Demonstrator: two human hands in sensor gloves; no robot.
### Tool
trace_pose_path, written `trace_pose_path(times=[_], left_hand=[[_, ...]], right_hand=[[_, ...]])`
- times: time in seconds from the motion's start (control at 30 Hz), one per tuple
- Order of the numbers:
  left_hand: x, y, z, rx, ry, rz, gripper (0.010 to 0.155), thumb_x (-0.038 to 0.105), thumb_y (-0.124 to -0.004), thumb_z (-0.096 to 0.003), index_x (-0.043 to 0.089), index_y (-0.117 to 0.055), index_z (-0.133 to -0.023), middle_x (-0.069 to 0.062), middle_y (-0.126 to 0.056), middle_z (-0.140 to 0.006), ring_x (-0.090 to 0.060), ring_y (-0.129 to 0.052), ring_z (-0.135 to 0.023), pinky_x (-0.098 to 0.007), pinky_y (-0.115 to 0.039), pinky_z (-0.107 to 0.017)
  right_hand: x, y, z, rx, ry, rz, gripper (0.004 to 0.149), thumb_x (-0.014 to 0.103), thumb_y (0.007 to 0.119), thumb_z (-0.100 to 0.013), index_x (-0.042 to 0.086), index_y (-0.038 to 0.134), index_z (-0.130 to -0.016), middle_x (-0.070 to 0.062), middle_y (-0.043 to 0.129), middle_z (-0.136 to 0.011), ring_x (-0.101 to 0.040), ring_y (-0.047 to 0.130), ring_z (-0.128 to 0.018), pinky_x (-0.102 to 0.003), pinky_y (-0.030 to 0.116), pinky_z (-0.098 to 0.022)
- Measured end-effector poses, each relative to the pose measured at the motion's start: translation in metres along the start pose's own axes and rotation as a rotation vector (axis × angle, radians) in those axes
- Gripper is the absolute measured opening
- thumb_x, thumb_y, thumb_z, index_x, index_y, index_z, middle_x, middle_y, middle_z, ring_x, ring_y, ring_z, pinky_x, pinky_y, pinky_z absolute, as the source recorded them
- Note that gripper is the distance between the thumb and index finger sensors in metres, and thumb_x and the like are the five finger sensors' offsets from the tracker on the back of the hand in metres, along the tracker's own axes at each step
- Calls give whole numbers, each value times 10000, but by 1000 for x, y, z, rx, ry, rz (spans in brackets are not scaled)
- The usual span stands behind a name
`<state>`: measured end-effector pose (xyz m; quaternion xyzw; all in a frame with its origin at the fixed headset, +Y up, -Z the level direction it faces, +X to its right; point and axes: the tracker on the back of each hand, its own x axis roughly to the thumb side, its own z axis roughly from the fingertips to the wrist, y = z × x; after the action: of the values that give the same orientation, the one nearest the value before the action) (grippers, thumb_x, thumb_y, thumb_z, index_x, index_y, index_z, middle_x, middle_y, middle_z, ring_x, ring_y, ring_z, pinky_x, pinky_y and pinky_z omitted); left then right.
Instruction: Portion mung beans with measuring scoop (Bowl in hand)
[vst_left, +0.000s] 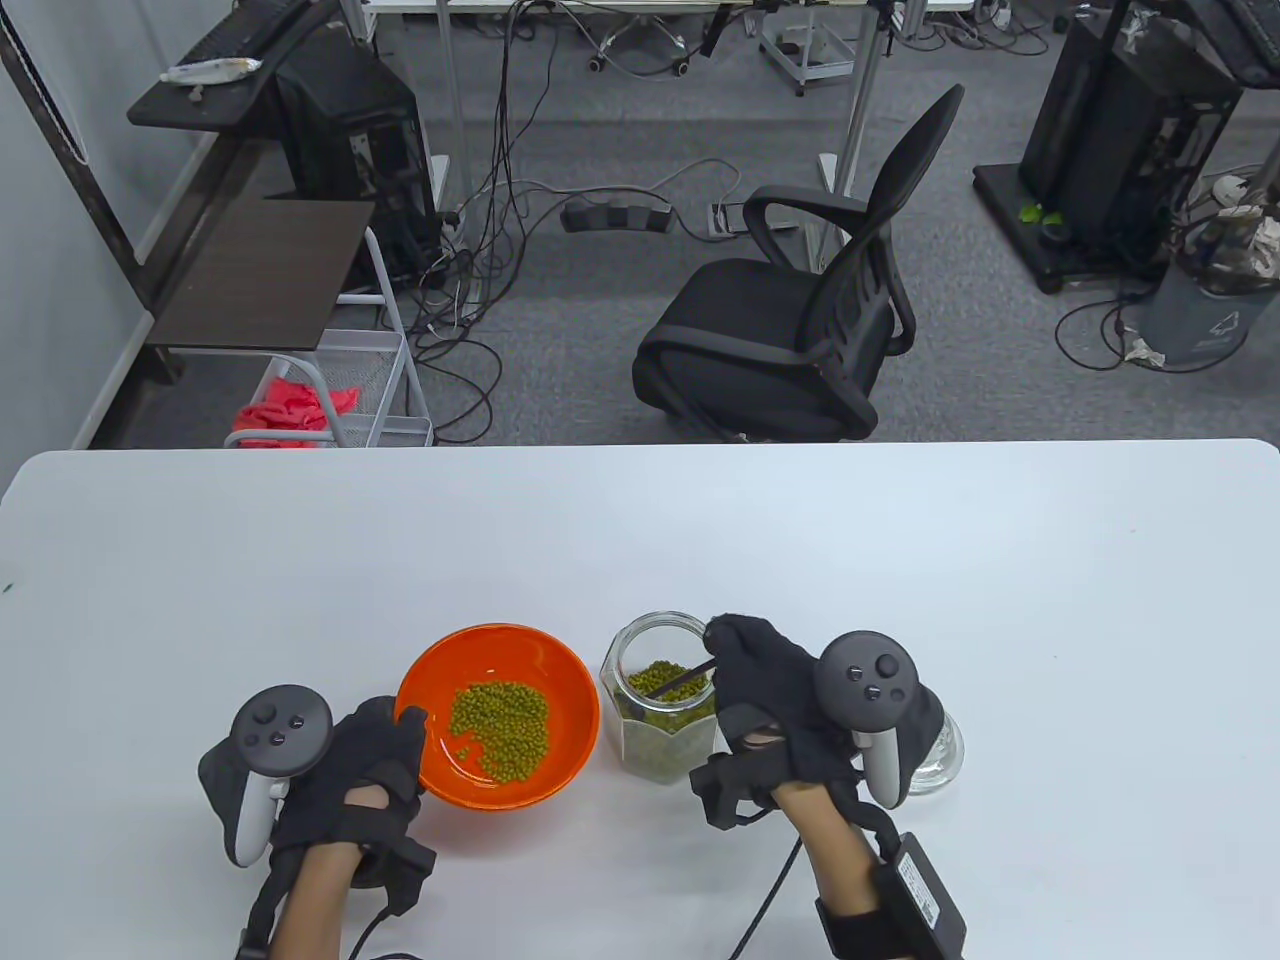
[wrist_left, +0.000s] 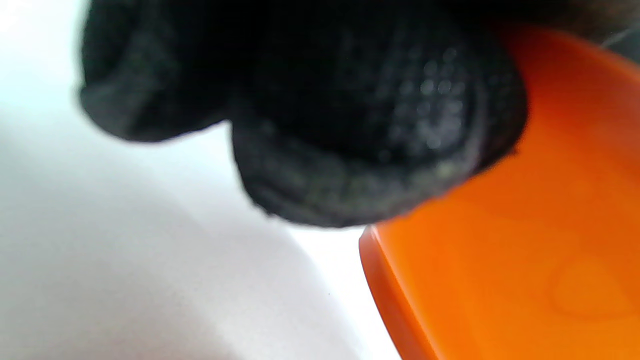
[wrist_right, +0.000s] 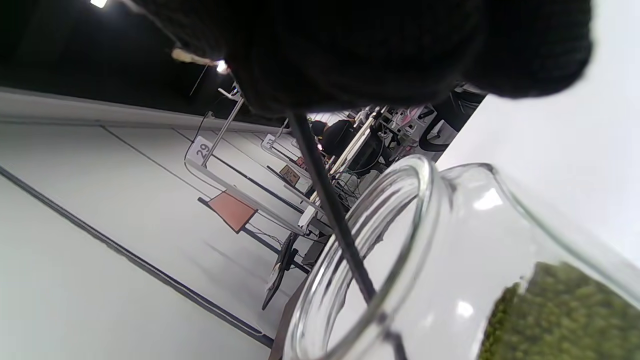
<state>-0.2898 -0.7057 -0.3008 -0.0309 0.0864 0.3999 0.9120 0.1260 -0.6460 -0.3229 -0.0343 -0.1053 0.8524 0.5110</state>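
Near the table's (vst_left: 640, 520) front edge, the left hand (vst_left: 340, 770) gripped the orange bowl's (vst_left: 560, 690) rim; light, rigid, probably slippery. The right hand (vst_left: 770, 690) pinched the thin, stiff scoop handle (vst_left: 680, 678) inside the fragile glass jar (vst_left: 655, 740) of mung beans (vst_left: 660, 682)

**Bright overhead view, blurred wrist views**

The table view is evenly lit and sharp, with soft shadows under the bowl (vst_left: 497, 715) on the pale worktop (vst_left: 640, 540). The left wrist view is heavily blurred. Glare spots mark the jar (wrist_right: 450, 240), and ceiling lamps flare.
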Motion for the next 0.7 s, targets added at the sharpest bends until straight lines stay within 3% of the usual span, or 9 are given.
trace_pose_path(times=[0.7], left_hand=[[-1,0,0,-4,10,0,544,483,-731,-523,66,-794,-866,137,-991,-328,-5,-1074,-71,-212,-949,-103]], right_hand=[[-22,-37,-11,-61,145,-180,386,320,758,-464,62,880,-724,-168,942,-486,-152,948,-196,-516,834,-311]])
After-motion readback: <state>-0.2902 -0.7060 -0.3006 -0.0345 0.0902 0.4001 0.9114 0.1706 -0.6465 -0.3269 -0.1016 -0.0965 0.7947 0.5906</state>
